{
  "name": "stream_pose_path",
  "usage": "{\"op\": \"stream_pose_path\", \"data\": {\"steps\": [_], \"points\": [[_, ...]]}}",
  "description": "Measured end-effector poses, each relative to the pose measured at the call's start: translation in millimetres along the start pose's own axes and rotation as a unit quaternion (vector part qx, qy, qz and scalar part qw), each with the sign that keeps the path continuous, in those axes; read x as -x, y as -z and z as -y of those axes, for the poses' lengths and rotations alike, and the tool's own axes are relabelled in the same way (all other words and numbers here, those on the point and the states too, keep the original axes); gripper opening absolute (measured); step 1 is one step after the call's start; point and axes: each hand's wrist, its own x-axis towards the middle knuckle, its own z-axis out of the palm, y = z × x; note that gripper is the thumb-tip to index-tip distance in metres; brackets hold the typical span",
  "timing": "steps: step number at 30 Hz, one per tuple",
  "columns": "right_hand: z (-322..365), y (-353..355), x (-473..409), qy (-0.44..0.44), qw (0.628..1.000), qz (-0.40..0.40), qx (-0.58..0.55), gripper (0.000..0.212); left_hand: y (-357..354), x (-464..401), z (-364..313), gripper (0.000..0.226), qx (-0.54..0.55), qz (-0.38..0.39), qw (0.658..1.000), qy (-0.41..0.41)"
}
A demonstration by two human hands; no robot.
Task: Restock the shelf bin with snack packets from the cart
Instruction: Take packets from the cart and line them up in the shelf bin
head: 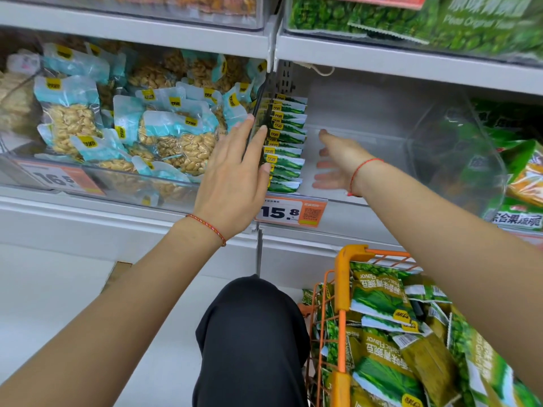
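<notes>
A row of green snack packets point(286, 142) is being kept standing on edge against the left wall of the clear plastic shelf bin point(382, 136); only their white-and-green top edges are being shown, the rest being hidden behind the left hand point(232, 177) and the bin wall. The left hand is being held flat against that row, fingers straight and close together, the fingertips being laid on the packet edges and the divider. The right hand point(335, 163) is being reached into the bin with fingers spread and straight, nothing being held; it is being blurred by the cloudy bin front, so contact with the floor cannot be told. More glossy green packets point(390, 333) are being carried in a heap in the orange wire cart point(342, 292), cut off at the lower edge. An orange price tag point(291, 211) is being displayed beneath the bin. Peanut bags point(164, 133) are being kept in the neighbouring bin.
</notes>
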Motion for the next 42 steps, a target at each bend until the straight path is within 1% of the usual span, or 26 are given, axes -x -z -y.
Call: {"op": "stream_pose_path", "data": {"steps": [1, 3, 4, 6, 7, 8, 10, 12, 13, 15, 17, 19, 21, 23, 24, 25, 27, 29, 30, 31, 33, 34, 35, 37, 40, 42], "points": [[-1.4, -0.5, -1.2, -0.047, 0.997, 0.042, -0.047, 0.061, -4.2, 0.8, -0.8, 0.051, -0.006, 0.006, 1.0, 0.006], [-3.1, -13.4, -9.0, -0.092, 0.984, 0.101, -0.112, 0.066, -9.9, 1.8, -1.0, 0.055, -0.01, 0.006, 1.0, 0.011], [-2.3, -22.2, -12.2, -0.102, 0.98, 0.125, -0.118, 0.068, -11.2, 1.6, -0.7, 0.057, -0.012, 0.002, 1.0, 0.01], [-0.6, -33.7, -19.0, -0.097, 0.981, 0.144, -0.082, 0.076, -11.9, 1.2, -0.1, 0.06, -0.02, -0.011, 1.0, 0.004], [1.3, -33.8, -19.7, -0.094, 0.984, 0.144, -0.051, 0.078, -12.4, 1.2, 0.1, 0.06, -0.023, -0.018, 1.0, 0.003], [4.5, -29.6, -18.8, -0.09, 0.986, 0.139, -0.024, 0.074, -13.1, 1.2, 0.4, 0.06, -0.025, -0.024, 0.999, 0.002], [10.8, -15.2, -21.3, -0.082, 0.993, 0.089, 0.002, 0.067, -14.9, 1.2, 0.1, 0.06, -0.027, -0.041, 0.999, 0.003], [12.1, -4.2, -36.2, -0.068, 0.997, 0.016, -0.038, 0.068, -17.1, 1.3, 0.0, 0.061, -0.027, -0.055, 0.998, 0.004], [13.8, -4.3, -41.6, -0.059, 0.995, -0.004, -0.075, 0.068, -18.1, 1.2, 0.3, 0.061, -0.026, -0.061, 0.998, 0.004], [18.5, -15.6, -53.5, -0.045, 0.986, 0.026, -0.156, 0.066, -19.1, 0.7, 1.1, 0.061, -0.023, -0.067, 0.997, 0.003], [21.4, -29.9, -61.9, -0.033, 0.977, 0.075, -0.197, 0.071, -19.5, 1.0, 1.1, 0.06, -0.021, -0.07, 0.997, 0.002], [21.5, -37.7, -67.2, -0.021, 0.98, 0.047, -0.19, 0.08, -20.0, 1.0, 0.8, 0.06, -0.019, -0.072, 0.997, 0.002], [22.2, -35.3, -66.5, 0.004, 0.981, 0.058, -0.187, 0.078, -20.5, 1.3, 0.9, 0.06, -0.016, -0.074, 0.997, 0.002], [24.5, -28.4, -72.5, 0.001, 0.973, 0.028, -0.229, 0.07, -20.2, 1.3, 0.7, 0.06, -0.016, -0.075, 0.997, 0.003], [24.5, -26.4, -76.5, -0.003, 0.969, 0.022, -0.247, 0.072, -19.7, 1.4, 0.4, 0.06, -0.017, -0.075, 0.997, 0.003], [25.4, -26.8, -78.1, 0.0, 0.966, 0.033, -0.256, 0.074, -19.3, 1.5, -0.1, 0.06, -0.017, -0.074, 0.997, 0.003], [26.6, -29.3, -71.9, 0.024, 0.967, 0.087, -0.24, 0.077, -18.4, 1.1, -0.4, 0.06, -0.016, -0.069, 0.997, 0.002], [27.1, -28.2, -68.9, 0.022, 0.97, 0.094, -0.221, 0.078, -18.1, 1.4, 0.2, 0.06, -0.018, -0.063, 0.998, 0.003], [29.4, -25.6, -66.0, 0.009, 0.974, 0.077, -0.211, 0.078, -18.0, 1.8, 0.6, 0.061, -0.02, -0.06, 0.998, 0.004], [31.5, -21.8, -62.8, 0.003, 0.98, 0.039, -0.194, 0.077, -17.8, 2.0, 0.7, 0.061, -0.021, -0.056, 0.998, 0.006], [36.2, -13.3, -54.1, 0.014, 0.991, -0.036, -0.13, 0.074, -16.6, 2.4, -0.4, 0.06, -0.022, -0.047, 0.999, 0.008], [37.8, -9.5, -43.3, 0.029, 0.994, -0.056, -0.094, 0.069, -16.0, 2.1, -0.8, 0.06, -0.022, -0.04, 0.999, 0.007], [37.8, -5.1, -29.0, 0.053, 0.994, -0.066, -0.066, 0.061, -15.4, 1.9, -1.0, 0.06, -0.023, -0.033, 0.999, 0.006], [32.9, 7.2, 4.4, 0.12, 0.991, -0.06, -0.022, 0.042, -12.8, 2.1, -2.3, 0.059, -0.026, -0.025, 0.999, 0.008], [13.8, 37.0, 56.1, 0.218, 0.973, -0.035, 0.06, 0.016, -5.3, 3.1, -15.0, 0.051, -0.026, -0.044, 0.999, 0.017], [-2.2, 58.6, 86.1, 0.261, 0.959, -0.033, 0.106, 0.022, 2.4, 1.8, -35.7, 0.043, 0.004, -0.062, 0.998, 0.005]]}}
